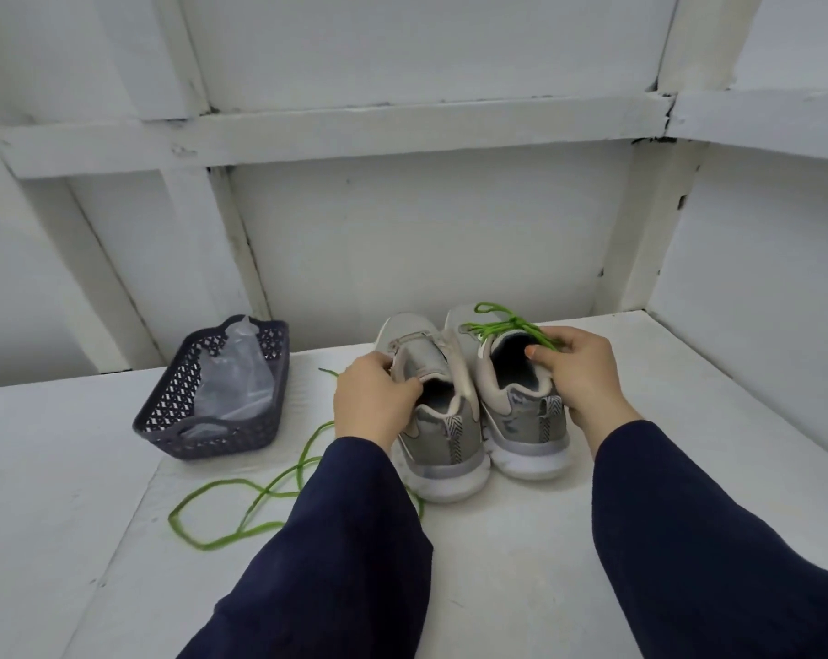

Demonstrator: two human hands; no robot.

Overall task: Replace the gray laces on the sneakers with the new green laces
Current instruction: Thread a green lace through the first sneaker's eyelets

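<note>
Two gray sneakers stand side by side on the white counter [521, 563], heels toward the camera and touching along their inner sides. The left sneaker [443, 420] shows its tongue standing up. The right sneaker [521, 411] carries a tied green lace [507, 323], knotted in a bow over its tongue.

The left hand [371, 401] grips the left sneaker at the collar, its fingers [379, 363] curled over the outer edge and the thumb at the opening. The right hand [581, 373] holds the right sneaker the same way, with the thumb hooked into the opening and the rest wrapped round the outer side, close to the bow's loose ends. Both arms wear dark blue sleeves [345, 539].

A loose green lace [241, 492] lies in open loops on the counter to the left of the shoes, partly hidden under the left sleeve. Further left sits a dark latticed basket [174, 397] with a clear plastic bag [236, 378] in it, well apart from the sneakers. A white panelled wall [426, 240] rises just behind.
</note>
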